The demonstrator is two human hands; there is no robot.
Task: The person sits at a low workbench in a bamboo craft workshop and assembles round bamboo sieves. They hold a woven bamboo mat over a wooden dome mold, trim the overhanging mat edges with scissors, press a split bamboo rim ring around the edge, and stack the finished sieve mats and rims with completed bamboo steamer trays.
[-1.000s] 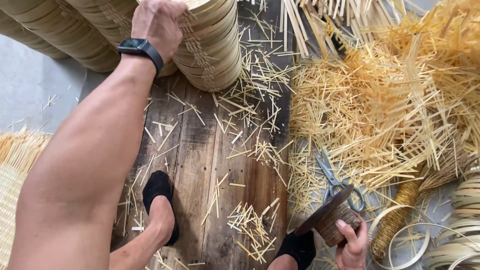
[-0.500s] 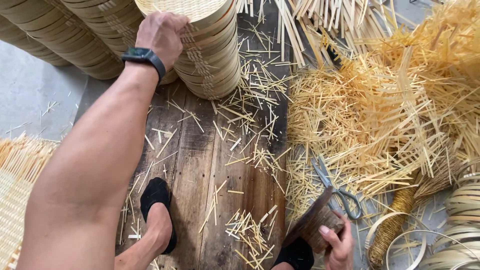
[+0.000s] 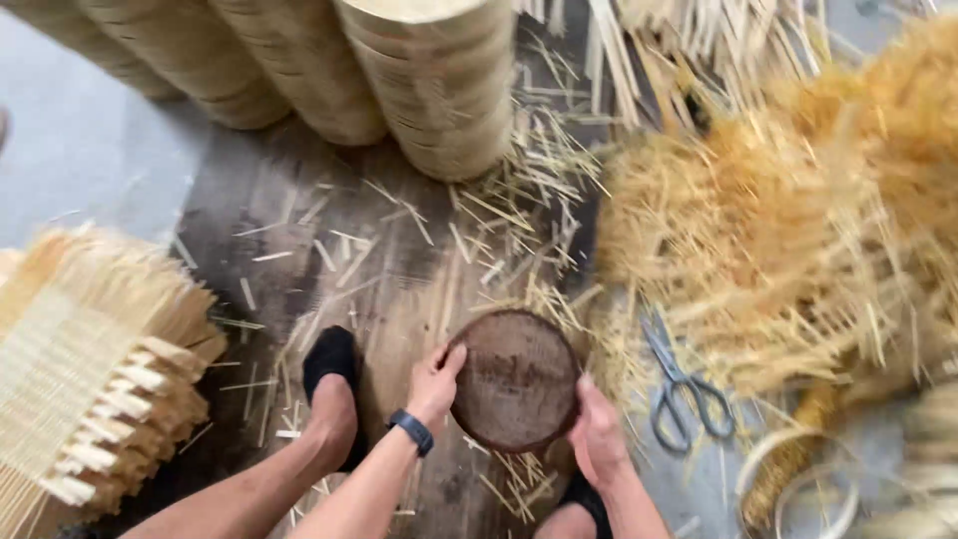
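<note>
A round, dark brown wooden block (image 3: 514, 379) lies low over the wooden boards between my feet. My left hand (image 3: 435, 382), with a black wristband, grips its left edge. Against the block's right edge presses my right hand (image 3: 596, 435). My left foot in a black sock (image 3: 334, 384) rests on the boards just left of the hands. The frame is slightly blurred.
Stacks of round bamboo rings (image 3: 439, 85) stand at the back. A big heap of bamboo strips (image 3: 788, 240) fills the right. Grey scissors (image 3: 684, 384) lie right of the block. Woven bamboo mats (image 3: 85, 369) are piled at the left. Bamboo hoops (image 3: 798, 489) lie bottom right.
My left hand left the ring stack at the back and came down onto the block. The block, held on edge by my right hand, now lies flat between both hands.
</note>
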